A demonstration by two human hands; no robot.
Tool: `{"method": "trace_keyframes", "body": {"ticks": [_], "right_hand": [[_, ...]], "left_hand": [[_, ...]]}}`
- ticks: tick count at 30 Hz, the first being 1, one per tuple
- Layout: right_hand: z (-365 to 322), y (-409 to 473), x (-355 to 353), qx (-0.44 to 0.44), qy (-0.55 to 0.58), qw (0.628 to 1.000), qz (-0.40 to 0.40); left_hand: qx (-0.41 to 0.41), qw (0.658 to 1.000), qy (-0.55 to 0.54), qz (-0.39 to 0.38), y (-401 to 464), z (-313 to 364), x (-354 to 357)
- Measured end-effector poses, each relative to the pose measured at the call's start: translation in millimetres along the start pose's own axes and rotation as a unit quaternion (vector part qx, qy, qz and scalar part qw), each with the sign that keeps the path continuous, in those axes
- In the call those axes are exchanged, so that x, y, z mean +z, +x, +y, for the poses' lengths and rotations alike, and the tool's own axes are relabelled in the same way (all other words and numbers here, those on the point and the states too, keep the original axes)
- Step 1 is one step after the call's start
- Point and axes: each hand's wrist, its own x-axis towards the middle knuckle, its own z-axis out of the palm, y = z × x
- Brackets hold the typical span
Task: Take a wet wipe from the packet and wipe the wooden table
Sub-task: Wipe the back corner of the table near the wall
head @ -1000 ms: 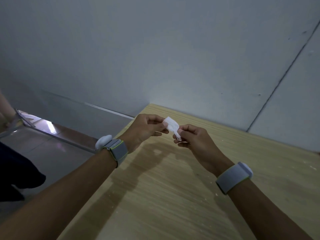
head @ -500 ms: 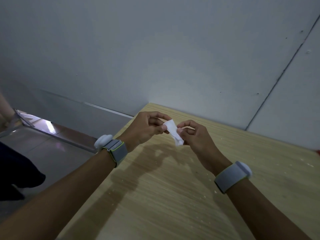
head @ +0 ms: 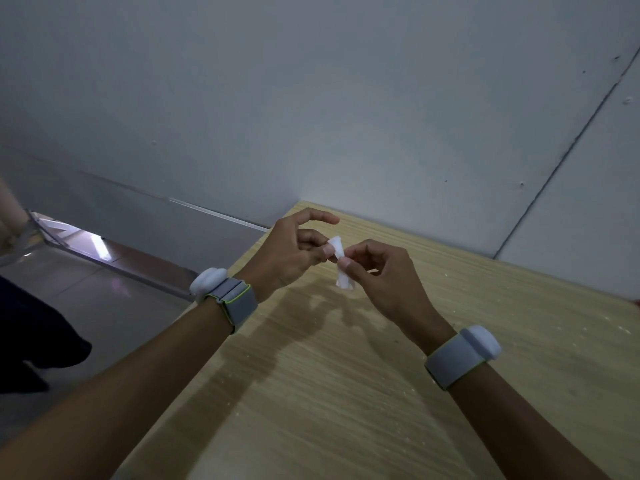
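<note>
A small folded white wet wipe (head: 341, 268) hangs between both hands above the far left corner of the light wooden table (head: 381, 393). My left hand (head: 291, 251) pinches its upper part with thumb and middle fingers, the index finger stretched out above. My right hand (head: 384, 275) pinches the wipe's right edge between thumb and forefinger, the other fingers curled. The wipe's lower end dangles free below the fingers. No packet is in view.
A grey wall (head: 311, 98) rises right behind the table. The table's left edge drops to a tiled floor (head: 104, 299). A clear panel (head: 114, 251) runs along the floor at left. Small pale crumbs (head: 585, 327) dot the tabletop at right.
The wipe has turned from a flat square into a longer, upright strip. My left index finger has lifted off it and both hands have shifted a little.
</note>
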Motion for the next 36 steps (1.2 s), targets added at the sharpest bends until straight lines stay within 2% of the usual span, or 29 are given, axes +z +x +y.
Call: {"method": "trace_keyframes", "body": {"ticks": [9,14,17,19,21,23,25,27,29,31,36], "right_hand": [[8,-1,5,0.015,-0.029,0.999,0.029],[16,2,-1,0.133,0.164,0.977,0.021],[21,4,-2,0.158,0.238,0.958,-0.010],[26,10,3,0.159,0.181,0.971,0.008],[29,20,6,0.126,0.046,0.988,0.070],[29,32,9,0.064,-0.081,0.989,0.110],[31,40,20,0.012,-0.167,0.983,0.070],[35,37,40,-0.015,-0.204,0.979,-0.020],[36,28,61,-0.050,-0.210,0.971,-0.101],[33,19,78,-0.104,-0.208,0.961,-0.150],[21,4,101,-0.206,-0.200,0.912,-0.292]], "left_hand": [[0.018,0.999,0.041,0.015,-4,-2,-6],[-0.008,0.997,0.074,0.019,-5,-7,-14],[-0.029,0.994,0.105,0.021,-4,-16,-16],[-0.037,0.988,0.143,0.034,1,-26,-19],[-0.040,0.978,0.197,0.057,9,-36,-27],[-0.033,0.962,0.265,0.066,15,-46,-38],[-0.013,0.939,0.340,0.048,17,-58,-52],[-0.002,0.916,0.400,0.002,12,-67,-64],[0.016,0.888,0.456,-0.062,3,-75,-72],[0.045,0.864,0.489,-0.112,-1,-83,-81],[0.072,0.843,0.506,-0.168,5,-90,-98]]}}
